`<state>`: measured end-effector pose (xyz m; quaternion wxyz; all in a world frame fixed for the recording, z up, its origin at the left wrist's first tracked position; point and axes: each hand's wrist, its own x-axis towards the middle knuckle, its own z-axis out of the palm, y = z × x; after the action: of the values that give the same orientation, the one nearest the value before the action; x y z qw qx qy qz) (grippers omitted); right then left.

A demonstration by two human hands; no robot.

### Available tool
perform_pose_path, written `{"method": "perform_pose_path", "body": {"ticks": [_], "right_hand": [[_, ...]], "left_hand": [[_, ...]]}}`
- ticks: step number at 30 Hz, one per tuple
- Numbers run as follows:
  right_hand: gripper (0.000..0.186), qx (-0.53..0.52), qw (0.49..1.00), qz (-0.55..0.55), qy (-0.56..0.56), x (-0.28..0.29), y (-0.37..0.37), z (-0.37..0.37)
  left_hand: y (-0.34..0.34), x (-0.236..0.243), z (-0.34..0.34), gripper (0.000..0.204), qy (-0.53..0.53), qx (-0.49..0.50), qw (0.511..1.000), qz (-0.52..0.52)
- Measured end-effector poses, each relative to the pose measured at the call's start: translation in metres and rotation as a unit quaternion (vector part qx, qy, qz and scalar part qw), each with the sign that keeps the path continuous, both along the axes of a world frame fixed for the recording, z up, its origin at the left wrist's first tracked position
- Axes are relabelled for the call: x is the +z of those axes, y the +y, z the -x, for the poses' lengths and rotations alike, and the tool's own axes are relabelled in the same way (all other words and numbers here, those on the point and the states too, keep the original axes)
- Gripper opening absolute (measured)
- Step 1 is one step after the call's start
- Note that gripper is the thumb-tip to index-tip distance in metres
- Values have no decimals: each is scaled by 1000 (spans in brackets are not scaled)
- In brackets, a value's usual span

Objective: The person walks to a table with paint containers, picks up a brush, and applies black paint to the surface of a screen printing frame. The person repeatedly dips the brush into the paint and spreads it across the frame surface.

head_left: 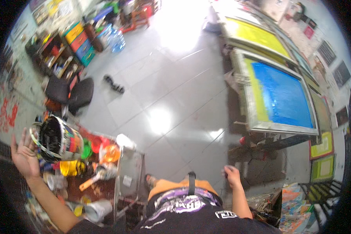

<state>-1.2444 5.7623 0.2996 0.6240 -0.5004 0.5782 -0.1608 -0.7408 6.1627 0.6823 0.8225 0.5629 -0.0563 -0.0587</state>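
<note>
My left hand [25, 156] is raised at the far left with its fingers spread. It is beside the rim of a tipped paint bucket [72, 141], whose dark inside faces it; whether they touch I cannot tell. Below the bucket, a yellow container [71, 168] and a brush-like tool with an orange handle [88, 183] lie on a cluttered reddish-brown surface [99, 191]. My right hand [233, 176] hangs at my right side over the floor, loosely curled with a gap at the fingertips. No object shows in it.
On the right, a framed printing screen with blue ink [284, 93] rests on a rack, a yellow one [257, 37] behind it. A metal frame stand [128, 175] is close in front. Black sandals [114, 84], a dark chair [72, 93] and colourful drawers [80, 43] stand farther left.
</note>
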Motion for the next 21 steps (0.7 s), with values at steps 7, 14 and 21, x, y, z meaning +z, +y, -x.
{"method": "perform_pose_path", "body": {"ticks": [7,14,21], "right_hand": [[29,-229,973,18,29,34,-16,130],[24,-372,927,42,-2,37,-6,171],[24,-492,865,93,-11,71,-13,190]], "left_hand": [[-289,-39,75,50,-26,-242,965,93],[-472,-6,172,49,-73,-523,841,121],[-620,42,281,46,-97,-691,702,142]]}}
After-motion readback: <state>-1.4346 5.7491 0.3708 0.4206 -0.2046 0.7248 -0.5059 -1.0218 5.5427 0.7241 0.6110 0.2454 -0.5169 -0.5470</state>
